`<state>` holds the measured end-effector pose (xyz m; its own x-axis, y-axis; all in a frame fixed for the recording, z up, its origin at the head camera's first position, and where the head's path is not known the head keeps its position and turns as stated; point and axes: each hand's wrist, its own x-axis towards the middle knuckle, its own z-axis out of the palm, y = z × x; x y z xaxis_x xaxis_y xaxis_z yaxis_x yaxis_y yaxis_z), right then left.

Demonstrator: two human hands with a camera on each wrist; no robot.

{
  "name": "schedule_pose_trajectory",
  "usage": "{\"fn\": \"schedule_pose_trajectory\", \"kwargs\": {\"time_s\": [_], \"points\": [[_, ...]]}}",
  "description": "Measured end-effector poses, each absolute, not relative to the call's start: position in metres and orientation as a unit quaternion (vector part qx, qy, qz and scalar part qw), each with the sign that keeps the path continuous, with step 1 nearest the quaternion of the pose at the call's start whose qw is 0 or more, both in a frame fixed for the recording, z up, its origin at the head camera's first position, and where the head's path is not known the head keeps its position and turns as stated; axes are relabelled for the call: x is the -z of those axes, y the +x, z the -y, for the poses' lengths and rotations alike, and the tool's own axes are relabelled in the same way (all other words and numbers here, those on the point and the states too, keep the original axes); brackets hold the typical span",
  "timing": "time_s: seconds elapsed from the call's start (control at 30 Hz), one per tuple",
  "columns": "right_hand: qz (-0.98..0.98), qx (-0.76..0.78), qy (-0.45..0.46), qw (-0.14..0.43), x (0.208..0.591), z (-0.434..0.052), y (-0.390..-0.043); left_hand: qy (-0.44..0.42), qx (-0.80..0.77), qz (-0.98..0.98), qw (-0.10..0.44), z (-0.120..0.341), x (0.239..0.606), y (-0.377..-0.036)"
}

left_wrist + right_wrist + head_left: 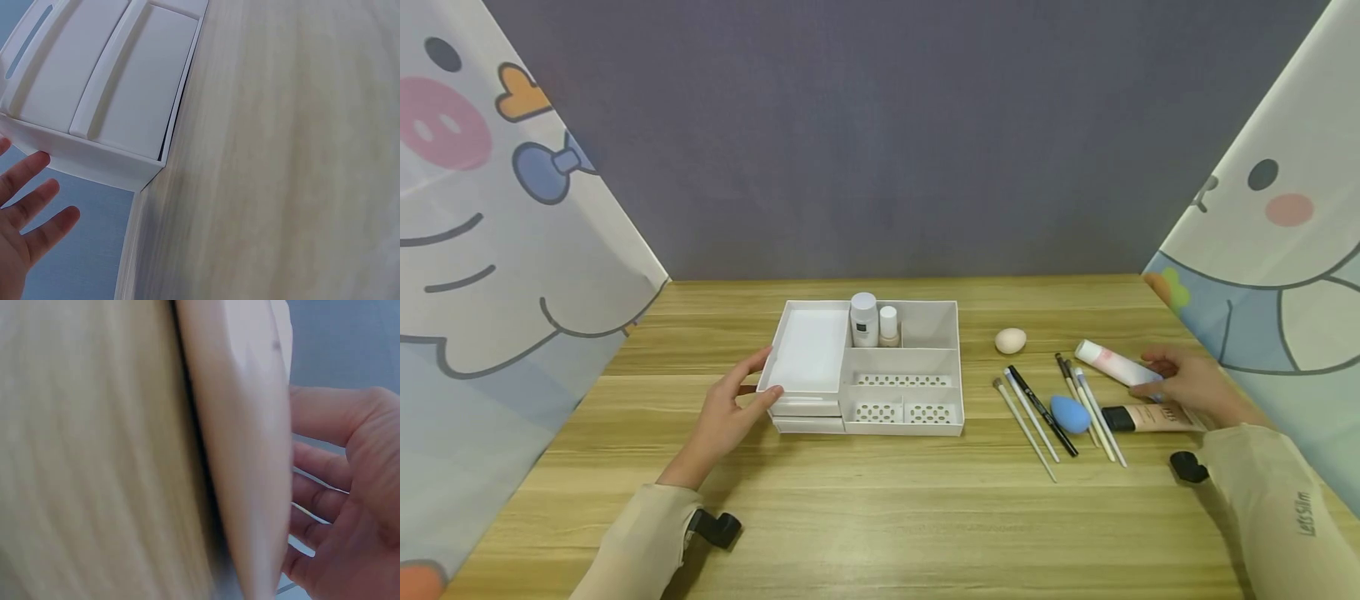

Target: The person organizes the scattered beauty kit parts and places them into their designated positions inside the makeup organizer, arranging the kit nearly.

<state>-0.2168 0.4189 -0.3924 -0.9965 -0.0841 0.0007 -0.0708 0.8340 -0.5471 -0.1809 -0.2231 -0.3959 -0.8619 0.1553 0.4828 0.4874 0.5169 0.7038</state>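
Note:
A white desktop organizer [902, 429] with drawers, a shallow top tray [808, 350] and open compartments stands near the middle of the table. At its left side, my left hand [730, 417] touches the front corner with the thumb. Its fingers [47, 228] look straight and spread beside the side wall in the left wrist view. Far to the right, my right hand [1202, 387] holds the end of a white and pink tube [1108, 362] between thumb and fingers. Just in front lies a beige tube with a black cap [1150, 418], which fills much of the right wrist view.
A white bottle [864, 325] and a small white-capped bottle [889, 325] stand in a back compartment. Between organizer and tubes lie an egg-shaped cream sponge [1011, 340], a blue sponge [1070, 414], a black pen [1042, 411] and several brushes [1024, 429]. Printed cloth walls flank the table.

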Motion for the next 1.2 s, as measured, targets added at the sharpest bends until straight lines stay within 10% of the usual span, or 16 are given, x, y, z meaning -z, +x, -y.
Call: {"fn": "schedule_pose_trajectory", "kwargs": {"time_s": [1.2], "points": [[-0.956,0.280,-0.062,-0.055,0.3941,-0.4227,-0.2164,-0.197,0.457,0.847,0.187,0.2237,0.3970,-0.1809]]}}
